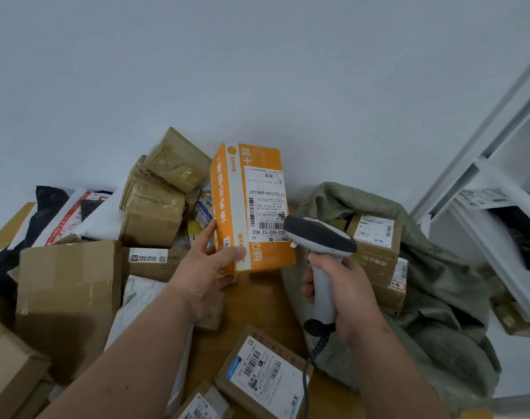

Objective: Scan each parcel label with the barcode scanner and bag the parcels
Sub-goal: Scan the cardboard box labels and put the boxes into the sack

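Orange parcel [251,207] upright above table [266,300], left hand [207,264] gripping lower end; right hand [345,294] wrapped round barcode scanner [321,252], head beside label [265,204]. Scanning step. Next likely: into green bag [438,297].

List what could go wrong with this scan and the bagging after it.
1. The left hand grips only the bottom corner of the upright orange box, so it may tip or slip.
2. The scanner head sits very near the label and covers its corner, so it may misread.
3. The green sack already holds boxes and its mouth sags.
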Demonstrator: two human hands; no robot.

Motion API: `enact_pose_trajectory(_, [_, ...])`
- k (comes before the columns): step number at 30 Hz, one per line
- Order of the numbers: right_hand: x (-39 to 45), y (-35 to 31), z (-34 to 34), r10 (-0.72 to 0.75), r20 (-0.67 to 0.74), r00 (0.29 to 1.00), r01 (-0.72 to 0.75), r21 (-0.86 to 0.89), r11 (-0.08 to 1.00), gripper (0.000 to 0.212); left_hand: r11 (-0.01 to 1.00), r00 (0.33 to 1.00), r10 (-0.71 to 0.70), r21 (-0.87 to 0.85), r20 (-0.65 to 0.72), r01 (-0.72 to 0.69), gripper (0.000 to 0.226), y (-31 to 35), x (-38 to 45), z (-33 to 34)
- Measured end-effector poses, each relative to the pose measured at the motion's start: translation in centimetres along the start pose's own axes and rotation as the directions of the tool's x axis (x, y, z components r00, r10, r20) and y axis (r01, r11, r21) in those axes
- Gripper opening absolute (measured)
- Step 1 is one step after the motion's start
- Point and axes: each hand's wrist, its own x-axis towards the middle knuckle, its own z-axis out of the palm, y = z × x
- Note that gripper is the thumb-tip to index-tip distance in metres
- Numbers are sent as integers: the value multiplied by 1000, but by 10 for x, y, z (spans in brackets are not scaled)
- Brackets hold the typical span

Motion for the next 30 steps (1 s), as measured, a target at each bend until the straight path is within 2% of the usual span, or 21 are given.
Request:
enact_pose_trajectory(10, [-12,-4,-5,13,57,998,-8,-85,996,22,999,999,32,35,-31,-31,90,-5,2,2])
enact_pose_trajectory(17, [-15,-3,-8,4,30,1000,-1,-94,996,24,998,1000,25,56,-14,-24,98,-5,-4,6])
enact_pose_trajectory(22, [-17,-2,-11,-23,42,999,26,-82,996,20,999,1000,27,43,-16,-26,88,-5,-7,9])
enact_pose_trajectory(28, [-15,-1,-15,-42,17,999,43,-77,996,17,997,999,44,58,-2,-44,95,-2,-11,14])
enact_pose_trajectory(30, [-14,2,-17,-62,-3,998,62,-57,996,14,996,998,64,63,6,-64,90,0,-11,16])
